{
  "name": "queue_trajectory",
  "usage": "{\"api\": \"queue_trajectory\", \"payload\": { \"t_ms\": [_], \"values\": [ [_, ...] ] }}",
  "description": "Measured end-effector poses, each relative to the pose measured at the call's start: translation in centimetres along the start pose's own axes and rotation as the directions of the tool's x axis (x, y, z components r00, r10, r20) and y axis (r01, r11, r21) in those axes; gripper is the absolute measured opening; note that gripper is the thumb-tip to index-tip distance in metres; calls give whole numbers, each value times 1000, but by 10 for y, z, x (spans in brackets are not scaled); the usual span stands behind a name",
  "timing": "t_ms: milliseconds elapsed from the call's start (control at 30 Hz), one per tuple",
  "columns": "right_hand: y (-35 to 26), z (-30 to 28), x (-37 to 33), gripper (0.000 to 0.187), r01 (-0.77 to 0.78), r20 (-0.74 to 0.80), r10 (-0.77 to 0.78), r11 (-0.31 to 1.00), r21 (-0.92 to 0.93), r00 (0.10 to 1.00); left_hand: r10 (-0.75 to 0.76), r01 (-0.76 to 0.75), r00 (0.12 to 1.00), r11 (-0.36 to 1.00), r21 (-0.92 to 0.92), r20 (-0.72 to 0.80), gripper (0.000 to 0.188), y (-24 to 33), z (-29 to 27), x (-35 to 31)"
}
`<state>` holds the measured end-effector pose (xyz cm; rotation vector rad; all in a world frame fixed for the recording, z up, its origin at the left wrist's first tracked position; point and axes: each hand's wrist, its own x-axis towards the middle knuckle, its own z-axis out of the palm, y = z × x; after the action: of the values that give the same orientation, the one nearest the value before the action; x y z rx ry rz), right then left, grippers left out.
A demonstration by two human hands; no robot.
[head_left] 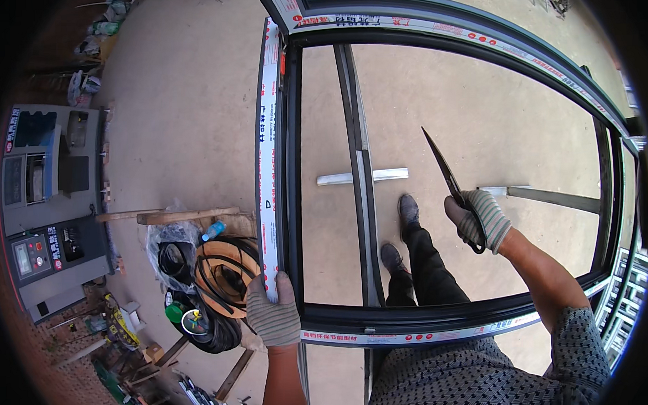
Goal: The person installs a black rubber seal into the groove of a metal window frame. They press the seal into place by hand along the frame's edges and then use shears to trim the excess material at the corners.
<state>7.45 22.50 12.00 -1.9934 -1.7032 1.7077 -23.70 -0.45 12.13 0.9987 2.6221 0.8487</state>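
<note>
A large black window frame lies in front of me, with white printed protective film along its outer edges. At its near left corner my left hand, in a striped glove, is closed on the frame, thumb over the film strip. My right hand, also gloved, is closed round the handles of dark scissors. Their long blades look shut and point away to the upper left, over the frame's opening and apart from the frame. The glove partly hides the handles.
Below the frame are dark support bars and a short metal strip. My shoes stand on the floor under the opening. At left are coiled black hoses, a blue bottle, wooden beams and a grey machine.
</note>
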Motion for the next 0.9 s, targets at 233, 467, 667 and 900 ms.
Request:
{"api": "queue_trajectory", "payload": {
  "t_ms": [233, 467, 667, 900],
  "values": [
    [49, -9, -86, 29, -112, -60, 127, 973, 203, 990, -82, 82, 995, 997, 15, 61, 46, -3, -1, 6],
    [104, -10, -140, 32, -65, -259, 129, 968, 243, 957, -43, 40, 998, 997, 71, 45, 47, -9, -1, 8],
    [158, -19, -164, 28, 105, -455, 8, 969, 223, 890, -48, 45, 997, 998, 54, 65, 50, -6, -2, 8],
    [196, -22, -145, 32, 184, -597, 145, 871, 455, 789, -31, 18, 988, 996, 92, 148, 67, 3, -3, 8]
  ]
}}
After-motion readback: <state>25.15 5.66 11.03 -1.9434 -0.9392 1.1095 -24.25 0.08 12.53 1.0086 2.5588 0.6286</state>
